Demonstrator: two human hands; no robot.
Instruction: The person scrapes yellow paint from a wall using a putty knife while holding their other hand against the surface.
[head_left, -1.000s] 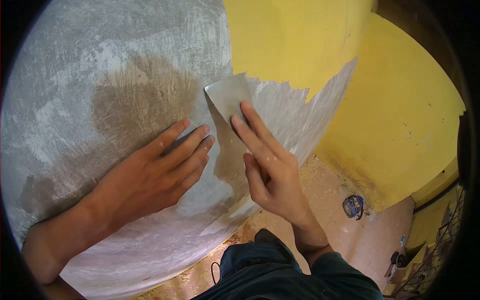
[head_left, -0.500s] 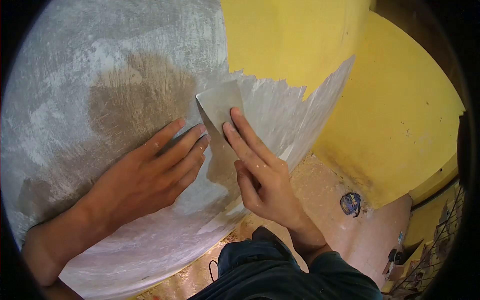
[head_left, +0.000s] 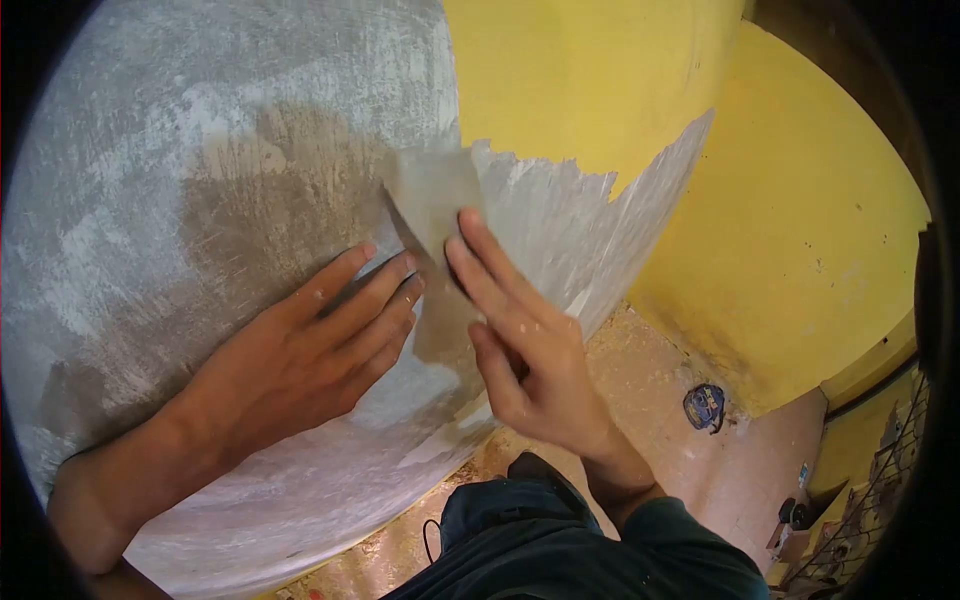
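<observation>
My left hand point(head_left: 300, 350) lies with its fingers stretched out flat on the grey, patchy curved surface point(head_left: 330, 60), and nothing shows in it. Two fingers of my right hand point(head_left: 530, 350) press on the face of a thin, flat metal scraper blade point(head_left: 435, 185), which is blurred by motion. The blade is tilted against the surface, just right of my left fingertips and below the ragged edge of the yellow coat point(head_left: 590, 80). How the rest of my right hand grips it is partly hidden. Darker damp-looking patches point(head_left: 270, 190) spread around my left hand.
A second yellow curved wall point(head_left: 800, 220) stands at the right, scuffed along its bottom. On the dusty floor point(head_left: 640, 400) lies a small dark blue object point(head_left: 704, 408). Wire mesh point(head_left: 880, 470) and a box point(head_left: 792, 542) are at the lower right.
The scraper blade has shifted slightly up and left and now looks blurred and tilted differently. My left hand stays nearly in place.
</observation>
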